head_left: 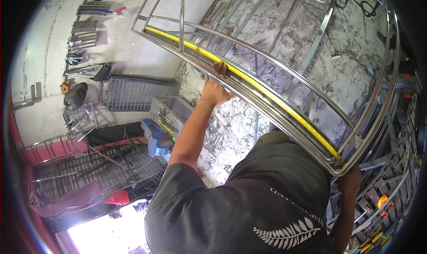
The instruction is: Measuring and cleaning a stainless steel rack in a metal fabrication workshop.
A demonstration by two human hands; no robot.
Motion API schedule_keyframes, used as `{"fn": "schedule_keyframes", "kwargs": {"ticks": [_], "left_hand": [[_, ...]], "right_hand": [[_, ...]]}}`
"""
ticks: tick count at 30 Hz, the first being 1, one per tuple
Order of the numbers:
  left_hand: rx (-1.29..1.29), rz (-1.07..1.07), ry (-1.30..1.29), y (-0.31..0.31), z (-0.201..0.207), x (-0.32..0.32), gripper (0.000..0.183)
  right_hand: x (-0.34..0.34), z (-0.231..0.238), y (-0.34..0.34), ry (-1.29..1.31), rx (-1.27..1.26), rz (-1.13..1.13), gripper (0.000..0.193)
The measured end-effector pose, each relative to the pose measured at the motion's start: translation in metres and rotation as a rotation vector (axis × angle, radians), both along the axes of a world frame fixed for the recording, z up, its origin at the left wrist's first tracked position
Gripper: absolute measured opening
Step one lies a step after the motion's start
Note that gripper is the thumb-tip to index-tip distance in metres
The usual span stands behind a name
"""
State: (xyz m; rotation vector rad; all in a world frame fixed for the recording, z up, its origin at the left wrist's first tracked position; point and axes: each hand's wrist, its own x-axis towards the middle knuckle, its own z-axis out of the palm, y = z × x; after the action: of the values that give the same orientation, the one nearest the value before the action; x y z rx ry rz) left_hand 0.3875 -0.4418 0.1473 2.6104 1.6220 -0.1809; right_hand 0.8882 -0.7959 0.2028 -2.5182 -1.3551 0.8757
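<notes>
A shiny bent-tube metal frame [307, 138] slants across the view from upper left to lower right. Along its near rail runs a yellow measuring tape blade [267, 91], stretched nearly from one corner to the other. My left hand [216, 90] is closed around the near rail at about its middle, fingers over the tube and beside the tape. At the lower right corner, where the tape ends, my right hand [350, 179] is up against the frame. The tubing hides most of its fingers, and no tape case shows.
Tools hang on the left wall, among them red-handled pliers [119, 9]. A wire mesh panel [141, 93] leans below them, near a grey metal box [171, 111]. Flat metal bars [313, 45] lie across the stained floor. More metalwork [378, 187] crowds the right side.
</notes>
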Motion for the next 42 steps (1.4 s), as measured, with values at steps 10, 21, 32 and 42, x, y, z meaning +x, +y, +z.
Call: {"fn": "schedule_keyframes", "kwargs": {"ticks": [10, 21, 32, 42], "left_hand": [[0.086, -0.370, 0.025, 0.032, -0.012, -0.030, 0.085], [0.074, -0.254, -0.033, 0.024, 0.005, -0.002, 0.092], [0.119, -0.293, -0.057, 0.028, -0.003, -0.011, 0.089], [0.138, -0.287, -0.058, 0.025, -0.006, -0.009, 0.091]], "right_hand": [[0.008, -0.013, 0.018, -0.119, -0.060, 0.178, 0.025], [-0.004, 0.006, 0.031, -0.062, -0.049, 0.011, 0.028], [-0.006, -0.005, 0.030, -0.088, -0.079, 0.025, 0.023], [-0.003, -0.023, 0.022, -0.113, 0.087, 0.041, 0.024]]}}
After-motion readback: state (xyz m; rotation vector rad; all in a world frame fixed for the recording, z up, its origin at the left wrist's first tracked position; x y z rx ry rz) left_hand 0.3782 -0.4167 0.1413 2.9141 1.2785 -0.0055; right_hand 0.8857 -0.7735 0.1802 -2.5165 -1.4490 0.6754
